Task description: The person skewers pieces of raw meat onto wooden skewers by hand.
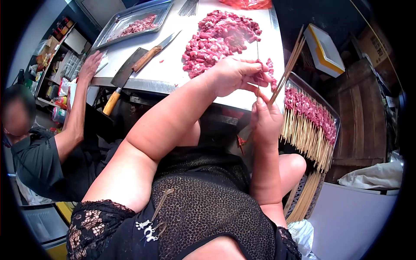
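Observation:
My left hand (229, 77) pinches around a thin skewer (258, 50) above the table's right side, with a bit of meat at its fingertips. Lower down, my right hand (266, 121) grips that skewer's bottom end, its fingers closed. A few more bamboo skewers (291, 60) slant up and right from the same hand. Just beyond my left hand lies a heap of raw meat chunks (221, 39). A short strip of meat (271, 73) rests to the right of my fingers. To the right, a metal tray (337, 117) holds rows of finished meat skewers (310, 112).
A cleaver (129, 67) and a wooden-handled knife (151, 54) lie on the white table (169, 78). Behind them stands a tray (113, 32) with some meat. Another person (47, 151) sits at left, one hand (91, 65) on the table. Loose bamboo sticks (307, 195) stand below the skewers.

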`<action>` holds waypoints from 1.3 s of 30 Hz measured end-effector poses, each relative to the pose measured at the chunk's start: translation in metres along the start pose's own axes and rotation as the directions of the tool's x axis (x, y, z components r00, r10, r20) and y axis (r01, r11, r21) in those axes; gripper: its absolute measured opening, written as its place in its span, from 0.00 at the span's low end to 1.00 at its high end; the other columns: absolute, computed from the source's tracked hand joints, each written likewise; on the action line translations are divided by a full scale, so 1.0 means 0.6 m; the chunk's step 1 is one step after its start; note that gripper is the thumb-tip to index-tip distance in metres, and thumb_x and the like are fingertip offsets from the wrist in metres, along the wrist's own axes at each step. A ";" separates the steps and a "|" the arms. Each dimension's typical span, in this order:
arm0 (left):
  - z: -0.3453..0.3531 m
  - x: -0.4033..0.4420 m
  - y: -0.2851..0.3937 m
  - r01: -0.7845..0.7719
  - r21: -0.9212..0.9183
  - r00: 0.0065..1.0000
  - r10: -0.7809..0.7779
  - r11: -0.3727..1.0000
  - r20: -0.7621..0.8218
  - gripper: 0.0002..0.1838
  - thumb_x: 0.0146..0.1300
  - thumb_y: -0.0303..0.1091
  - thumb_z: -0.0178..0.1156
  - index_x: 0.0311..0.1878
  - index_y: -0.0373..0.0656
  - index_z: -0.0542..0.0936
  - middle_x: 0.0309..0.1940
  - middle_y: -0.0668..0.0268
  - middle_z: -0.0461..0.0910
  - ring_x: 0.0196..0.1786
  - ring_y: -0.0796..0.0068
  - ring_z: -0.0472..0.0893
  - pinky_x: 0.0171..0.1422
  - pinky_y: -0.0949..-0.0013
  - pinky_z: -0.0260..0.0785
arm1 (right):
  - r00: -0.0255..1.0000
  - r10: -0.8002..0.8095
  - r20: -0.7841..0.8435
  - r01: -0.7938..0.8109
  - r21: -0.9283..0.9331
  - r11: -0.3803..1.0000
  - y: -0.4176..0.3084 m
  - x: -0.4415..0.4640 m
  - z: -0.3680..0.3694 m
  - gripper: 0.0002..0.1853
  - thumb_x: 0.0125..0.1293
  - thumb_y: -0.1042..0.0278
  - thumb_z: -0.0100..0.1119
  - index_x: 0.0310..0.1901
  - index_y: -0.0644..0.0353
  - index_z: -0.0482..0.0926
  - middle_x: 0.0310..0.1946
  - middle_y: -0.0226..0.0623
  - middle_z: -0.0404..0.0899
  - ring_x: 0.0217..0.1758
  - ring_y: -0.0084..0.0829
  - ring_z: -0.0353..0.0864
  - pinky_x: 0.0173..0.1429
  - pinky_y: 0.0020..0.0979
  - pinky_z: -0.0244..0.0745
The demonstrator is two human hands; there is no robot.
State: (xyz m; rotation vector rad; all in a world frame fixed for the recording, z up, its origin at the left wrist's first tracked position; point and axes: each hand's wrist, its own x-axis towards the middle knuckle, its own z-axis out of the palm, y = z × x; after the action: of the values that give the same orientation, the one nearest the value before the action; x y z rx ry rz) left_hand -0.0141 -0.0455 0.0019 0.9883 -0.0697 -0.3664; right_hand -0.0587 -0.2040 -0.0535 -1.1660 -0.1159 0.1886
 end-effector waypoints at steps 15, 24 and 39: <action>-0.140 0.058 0.114 0.404 0.914 0.766 0.533 0.034 -0.358 0.22 0.56 0.57 0.60 0.35 0.46 0.85 0.30 0.61 0.83 0.37 0.68 0.83 0.47 0.64 0.73 | 0.996 -0.092 -0.005 0.091 -0.073 0.993 0.016 -0.012 -0.005 0.14 0.70 0.74 0.47 0.54 0.69 0.73 0.19 0.20 0.64 0.17 0.09 0.57 0.20 0.13 0.51; -0.160 0.028 0.104 0.277 0.954 0.828 0.477 0.111 -0.295 0.12 0.53 0.36 0.61 0.38 0.41 0.84 0.29 0.61 0.83 0.32 0.73 0.81 0.43 0.69 0.72 | 0.998 -0.062 0.013 0.063 -0.102 0.993 0.024 -0.018 -0.008 0.13 0.69 0.73 0.49 0.52 0.67 0.76 0.21 0.20 0.66 0.20 0.10 0.60 0.23 0.12 0.54; -0.141 0.010 0.094 0.278 0.892 0.810 0.413 0.357 -0.417 0.15 0.53 0.43 0.64 0.36 0.41 0.85 0.26 0.66 0.81 0.29 0.80 0.76 0.35 0.73 0.69 | 0.999 -0.015 0.032 0.018 -0.091 0.996 0.033 -0.028 -0.023 0.13 0.69 0.73 0.50 0.51 0.67 0.77 0.22 0.20 0.68 0.22 0.10 0.62 0.25 0.13 0.56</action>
State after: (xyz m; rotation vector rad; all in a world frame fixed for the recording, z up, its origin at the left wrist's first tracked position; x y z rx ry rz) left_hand 0.0260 0.0485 0.0011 2.2668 0.2988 0.1689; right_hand -0.0745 -0.2125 -0.0771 -1.2534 -0.1634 0.1885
